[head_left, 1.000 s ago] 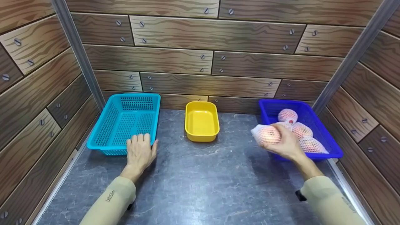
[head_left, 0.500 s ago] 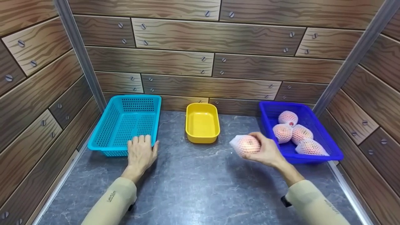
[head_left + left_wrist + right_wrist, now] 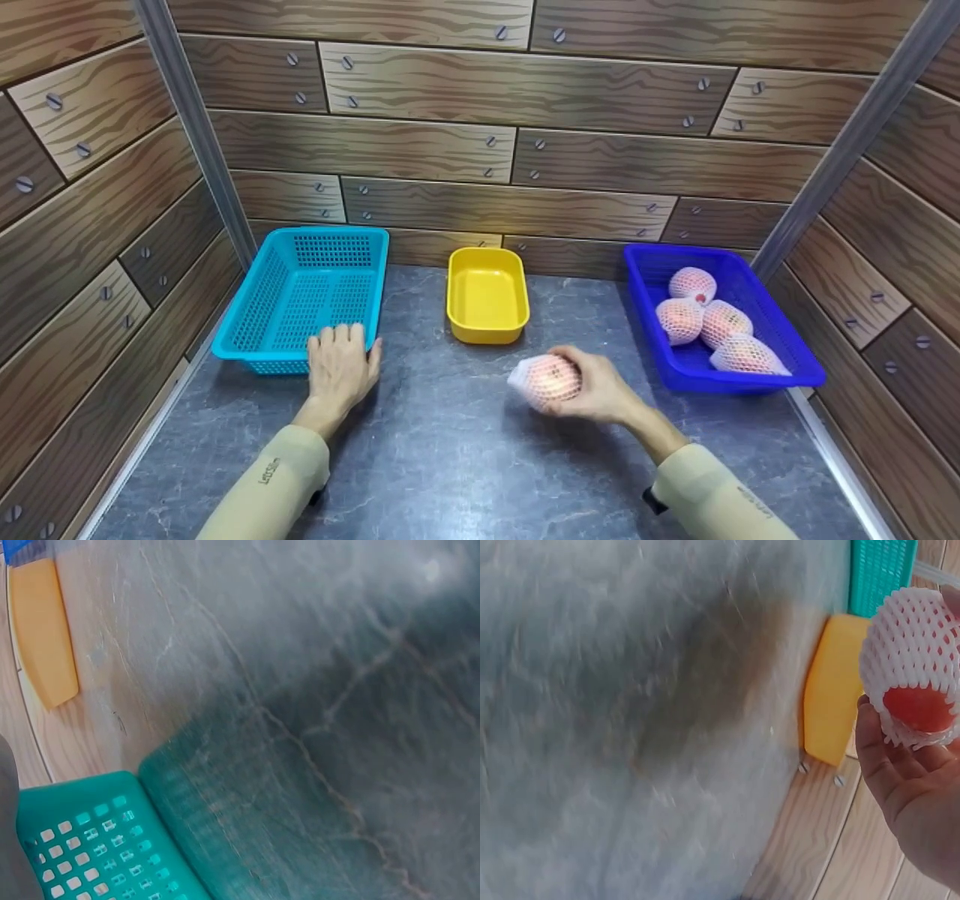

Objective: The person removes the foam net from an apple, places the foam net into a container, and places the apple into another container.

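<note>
My right hand [image 3: 596, 388] grips an apple [image 3: 553, 379] in a white foam net, held above the middle of the table. In the right wrist view, fingers and thumb wrap the netted apple [image 3: 911, 660], and bare red skin shows at its open end. Over the near rim of a turquoise perforated basket [image 3: 300, 355] bend the fingers of my left hand [image 3: 339, 375], thumb lying along the corner. Nothing lies inside that basket. At right, a dark blue basket [image 3: 795, 360] holds several more netted apples [image 3: 725, 324].
Between the two baskets stands a small yellow tub [image 3: 487, 334] with nothing in it, near the back wall. Wood-patterned panels [image 3: 420, 142] enclose the grey marbled table [image 3: 442, 465] at the back and both sides.
The right hand has carried its netted apple leftward and nearer, from beside the blue basket to the table's middle. My left hand stays on the turquoise basket's rim.
</note>
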The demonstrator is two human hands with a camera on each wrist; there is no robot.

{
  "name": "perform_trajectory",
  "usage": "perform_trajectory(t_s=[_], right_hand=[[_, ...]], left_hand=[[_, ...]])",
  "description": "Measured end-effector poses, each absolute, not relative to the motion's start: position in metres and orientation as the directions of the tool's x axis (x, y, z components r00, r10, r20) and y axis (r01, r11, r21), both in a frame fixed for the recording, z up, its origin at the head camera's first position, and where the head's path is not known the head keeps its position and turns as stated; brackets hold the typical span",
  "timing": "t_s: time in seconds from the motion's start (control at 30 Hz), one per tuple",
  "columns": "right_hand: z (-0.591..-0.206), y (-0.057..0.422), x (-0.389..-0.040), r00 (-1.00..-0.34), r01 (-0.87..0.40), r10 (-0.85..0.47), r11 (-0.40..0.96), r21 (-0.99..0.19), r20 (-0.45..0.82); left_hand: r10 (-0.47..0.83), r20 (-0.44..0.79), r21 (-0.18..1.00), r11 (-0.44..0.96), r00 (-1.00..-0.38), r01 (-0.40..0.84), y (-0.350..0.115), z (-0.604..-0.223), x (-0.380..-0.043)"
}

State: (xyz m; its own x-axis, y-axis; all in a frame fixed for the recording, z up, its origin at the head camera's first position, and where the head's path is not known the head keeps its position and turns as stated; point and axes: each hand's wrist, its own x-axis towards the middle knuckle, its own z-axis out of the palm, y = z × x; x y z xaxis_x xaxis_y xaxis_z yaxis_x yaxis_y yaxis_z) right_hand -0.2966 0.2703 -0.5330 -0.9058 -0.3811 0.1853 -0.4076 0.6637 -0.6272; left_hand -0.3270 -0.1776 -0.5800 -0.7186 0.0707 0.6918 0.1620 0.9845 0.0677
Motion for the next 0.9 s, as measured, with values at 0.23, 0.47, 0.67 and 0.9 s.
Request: perform_trajectory(t_s=[0.23,0.47,0.67,0.9], right_hand=[[-0.551,0.254,-0.292,-0.884,-0.436,-0.437,0.638,-0.634,0.168],[-0.564,0.243,-0.287,-0.877,-0.443,-0.451,0.628,-0.639,0.165],[-0.574,0.238,-0.285,-0.876,-0.446,-0.454,0.628,-0.638,0.164],[-0.579,0.235,-0.284,-0.876,-0.438,-0.457,0.620,-0.651,0.154]], left_hand=[[0.074,0.690,0.064,0.985,-0.720,0.163,-0.176,-0.579,-0.327],[0.081,0.684,0.059,0.984,-0.725,0.166,-0.176,-0.581,-0.327],[0.075,0.688,0.066,0.984,-0.722,0.166,-0.176,-0.582,-0.327],[0.065,0.695,0.075,0.984,-0.716,0.163,-0.178,-0.582,-0.327]])
